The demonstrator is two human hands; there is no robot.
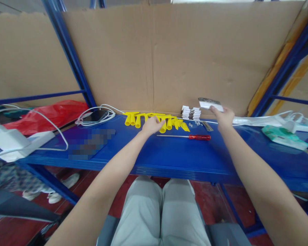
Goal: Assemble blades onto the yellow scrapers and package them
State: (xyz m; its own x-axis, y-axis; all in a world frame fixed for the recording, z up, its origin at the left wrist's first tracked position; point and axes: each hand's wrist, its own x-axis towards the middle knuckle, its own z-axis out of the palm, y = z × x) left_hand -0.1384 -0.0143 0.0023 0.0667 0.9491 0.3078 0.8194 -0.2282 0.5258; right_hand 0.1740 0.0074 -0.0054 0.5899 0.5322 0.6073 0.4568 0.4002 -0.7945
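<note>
Several yellow T-shaped plastic handles point(138, 121) lie in a row along the back of the blue shelf. My left hand point(152, 125) reaches into this row, its fingers closed around one yellow handle point(163, 128), which they partly hide. Raised above the shelf on the right, my right hand point(223, 117) pinches a small flat packet point(210, 103), white with a dark side. Beneath it are a stack of small white pieces point(191, 112) and a narrow metal strip point(207, 126). A screwdriver point(199, 137) with a red handle lies in front of the yellow parts.
Smaller yellow pieces point(184, 126) lie right of the handles. On the left are coiled white cable point(97, 120), a red plastic bag point(51, 116) and a white power adapter point(9, 140). A green packet point(283, 136) lies right. Cardboard point(154, 58) backs the shelf between blue posts.
</note>
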